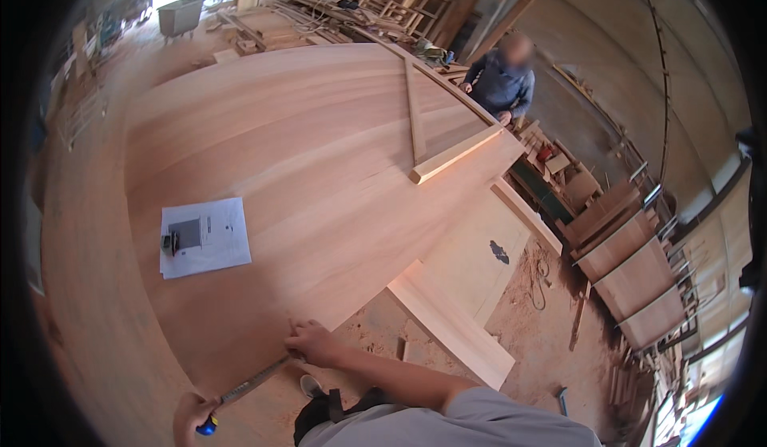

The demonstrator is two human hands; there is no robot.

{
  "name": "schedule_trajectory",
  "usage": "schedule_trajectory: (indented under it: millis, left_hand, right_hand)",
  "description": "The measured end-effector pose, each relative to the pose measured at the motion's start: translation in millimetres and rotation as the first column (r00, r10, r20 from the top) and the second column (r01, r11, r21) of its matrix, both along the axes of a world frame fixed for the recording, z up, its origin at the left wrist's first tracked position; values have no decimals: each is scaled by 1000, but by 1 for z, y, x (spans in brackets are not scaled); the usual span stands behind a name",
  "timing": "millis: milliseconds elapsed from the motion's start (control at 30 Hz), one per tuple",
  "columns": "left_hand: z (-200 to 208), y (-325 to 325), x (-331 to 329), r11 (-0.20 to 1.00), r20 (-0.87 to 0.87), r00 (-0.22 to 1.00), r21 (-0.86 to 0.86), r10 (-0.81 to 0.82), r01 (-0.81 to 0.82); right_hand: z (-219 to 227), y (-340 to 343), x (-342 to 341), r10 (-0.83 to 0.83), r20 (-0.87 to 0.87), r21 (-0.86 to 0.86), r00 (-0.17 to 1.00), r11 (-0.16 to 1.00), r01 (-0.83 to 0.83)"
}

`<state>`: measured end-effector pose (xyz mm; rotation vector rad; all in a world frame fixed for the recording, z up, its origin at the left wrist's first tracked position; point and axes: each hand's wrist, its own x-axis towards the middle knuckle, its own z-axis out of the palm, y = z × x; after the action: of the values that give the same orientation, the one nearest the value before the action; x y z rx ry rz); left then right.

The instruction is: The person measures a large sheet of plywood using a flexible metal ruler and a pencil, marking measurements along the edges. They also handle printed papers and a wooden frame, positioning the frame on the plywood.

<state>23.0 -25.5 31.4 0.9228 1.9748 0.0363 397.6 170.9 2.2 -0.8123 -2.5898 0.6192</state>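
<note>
Left hand (190,413) grips a tape measure (208,426) (blade (254,381) slanting up-right), the right hand (315,344) pinching its end

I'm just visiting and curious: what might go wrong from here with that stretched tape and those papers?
The thin grey metal measuring tape, stretched between the left hand and right hand, could slip or twist if either hand shifts.

The white printed paper sheets look loose on the broad reddish-brown wooden panel, so a bump might slide them.
</note>
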Motion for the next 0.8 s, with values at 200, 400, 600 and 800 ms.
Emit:
schedule_trajectory:
  millis: [200,400,600,800]
  left_hand:
    - [2,34,71,976,497,843,43,-206,213]
    - [-9,110,197,670,295,697,654,-653,351]
    - [-37,150,243,751,248,904,651,-347,110]
    - [-47,217,268,725,133,991,680,29,-113]
  right_hand:
    - [25,-22,88,-108,-12,-388,994,917,95]
    - [37,-43,84,-334,-167,-585,928,791,179]
    - [84,-48,133,-567,-231,-40,790,817,575]
    - [16,-46,206,-665,-85,-319,742,723,612]
